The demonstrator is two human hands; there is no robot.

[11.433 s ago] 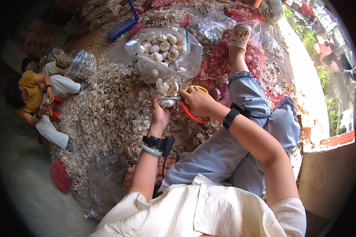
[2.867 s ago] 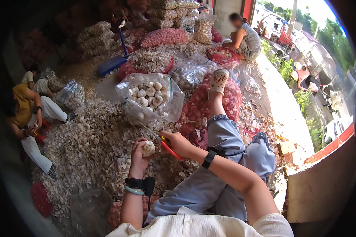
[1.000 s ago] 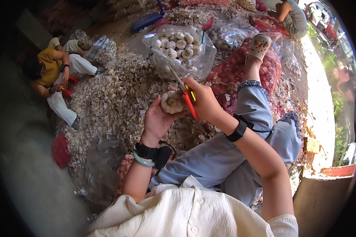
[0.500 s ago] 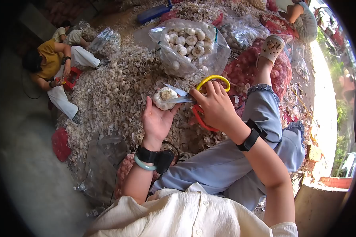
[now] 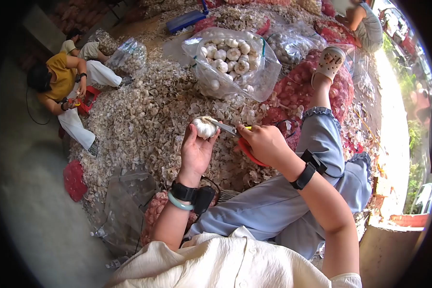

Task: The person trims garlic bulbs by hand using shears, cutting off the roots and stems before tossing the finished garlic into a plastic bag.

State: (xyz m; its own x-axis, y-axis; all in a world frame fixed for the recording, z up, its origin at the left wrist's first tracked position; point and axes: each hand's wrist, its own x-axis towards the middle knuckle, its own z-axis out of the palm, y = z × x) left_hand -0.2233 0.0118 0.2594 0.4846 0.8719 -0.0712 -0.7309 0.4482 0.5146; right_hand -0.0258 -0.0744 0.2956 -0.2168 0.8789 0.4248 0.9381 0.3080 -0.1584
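Note:
A white garlic bulb (image 5: 205, 129) rests in the fingers of my left hand (image 5: 197, 151), its stem end turned up and to the right. My right hand (image 5: 266, 144) grips scissors (image 5: 225, 127) with one yellow and one red handle. The blades look nearly closed and their tips meet the stem at the top of the bulb. Most of the yellow handle is hidden behind my fingers. Just beyond my hands sits a clear plastic bag (image 5: 271, 67) holding many garlic bulbs (image 5: 233, 54).
Garlic skins (image 5: 144, 115) cover the floor. A red mesh sack (image 5: 338, 96) of bulbs lies by my outstretched foot (image 5: 329, 62). At the left a person in a yellow top (image 5: 62, 72) sits, holding a tool. Behind are a blue dustpan (image 5: 185, 21) and another person (image 5: 367, 26).
The scissors have turned and their blades have come together at the stem. The bulb has tilted in my left hand, which has shifted slightly right. The yellow handle has swung down.

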